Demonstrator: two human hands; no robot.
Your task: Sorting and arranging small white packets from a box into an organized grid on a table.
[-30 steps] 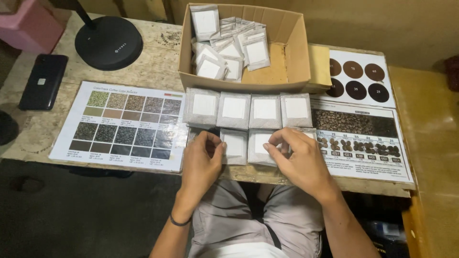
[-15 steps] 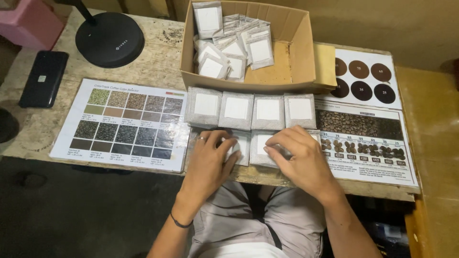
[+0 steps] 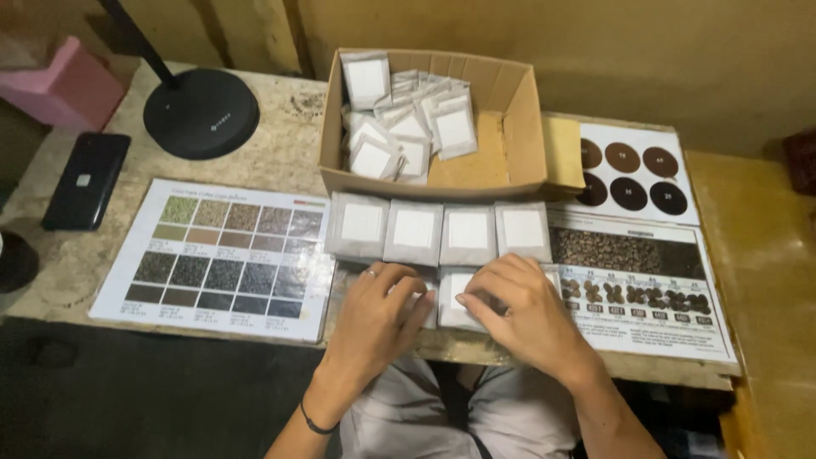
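- Since the earlier frame, both hands are lying closer together over the near row of sachets, the left hand having slid right onto the sachet beneath it; the far row of four is lying unchanged.
- Far left: a pink box [image 3: 64, 85], a black phone [image 3: 85, 180] and a round black lamp base [image 3: 201, 113] are resting on the stone tabletop [image 3: 280, 153].
- Near left: a laminated colour chart [image 3: 217, 257] of brown and green swatches is lying flat, just beside the sachets.
- Left hand [image 3: 374, 319]: lying palm down with fingers curled, pressing on a near-row sachet [image 3: 422, 293] that it is mostly hiding; whether it is grasping or only pinning cannot be told.
- Centre far: a cardboard box [image 3: 518, 136] is holding a loose heap of sachets; four grey sachets [image 3: 439, 231] are lying in a row just in front of it.
- Right hand [image 3: 518, 314]: fingertips are pinching the edge of a second near-row sachet [image 3: 456, 297].
- Right: two printed bean charts [image 3: 646, 280] are lying under the row's right end.
- Risk, as a judgement: the near row is sitting close to the table edge, so a sliding push could be tipping a sachet into the lap; a wrist lifting carelessly could be nudging the far row out of line.
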